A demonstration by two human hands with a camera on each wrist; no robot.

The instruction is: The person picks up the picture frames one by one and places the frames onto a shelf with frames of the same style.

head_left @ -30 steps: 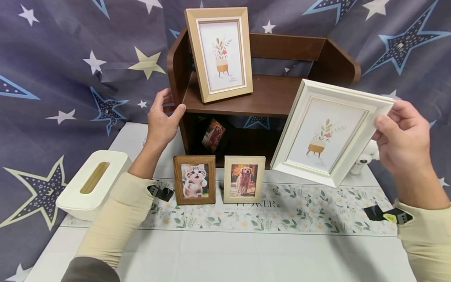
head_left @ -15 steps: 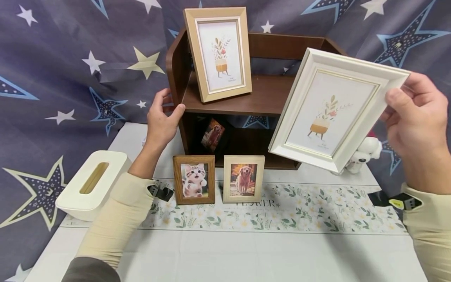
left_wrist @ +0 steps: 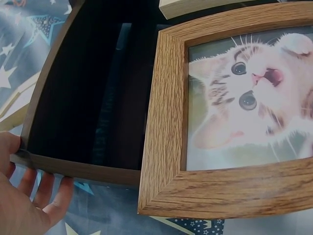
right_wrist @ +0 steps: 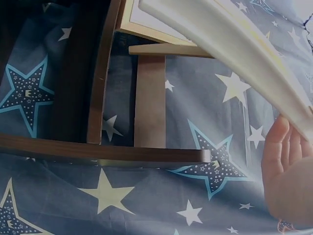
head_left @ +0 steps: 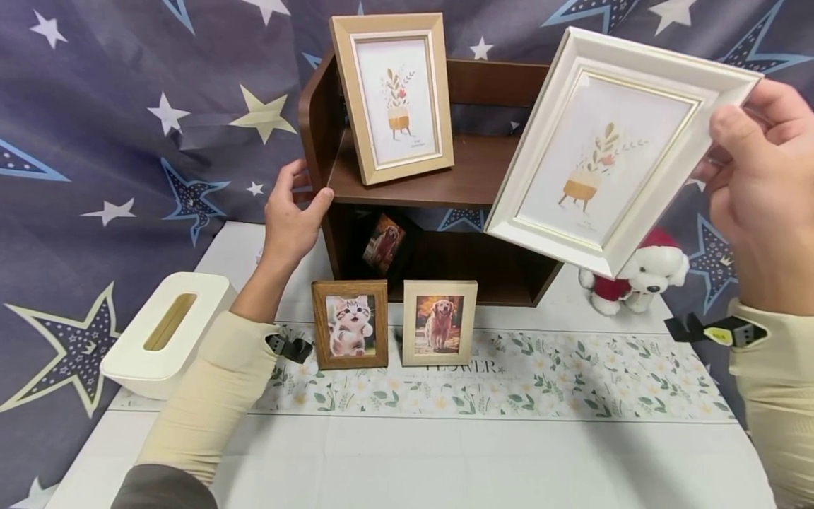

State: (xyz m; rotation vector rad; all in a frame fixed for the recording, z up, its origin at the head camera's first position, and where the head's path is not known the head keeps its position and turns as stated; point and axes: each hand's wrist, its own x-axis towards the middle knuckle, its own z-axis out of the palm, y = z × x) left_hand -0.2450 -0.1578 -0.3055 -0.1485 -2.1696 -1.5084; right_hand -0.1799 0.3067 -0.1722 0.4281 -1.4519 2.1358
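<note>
My right hand (head_left: 766, 166) pinches a white picture frame (head_left: 553, 177) by its right edge, thumb on the front. The frame is tilted and held up in front of the right part of a dark brown two-tier shelf (head_left: 470, 191). It shows a potted plant drawing. In the right wrist view, the white frame (right_wrist: 244, 63) is seen edge-on above my fingers. My left hand (head_left: 295, 212) grips the shelf's left side panel, thumb at the front edge and fingers along the outside. A light wood frame (head_left: 400, 159) with a similar drawing stands on the upper tier's left.
A brown frame with a kitten photo (head_left: 350, 325) and a cream frame with a dog photo (head_left: 440, 323) stand before the shelf. A black frame (head_left: 388, 247) leans inside the lower tier. A white tissue box (head_left: 168, 332) sits left, a plush dog (head_left: 642, 276) right.
My right hand has raised the white frame up and slightly right, uncovering the plush dog and the shelf's lower right corner. My left hand has stayed on the shelf's side.
</note>
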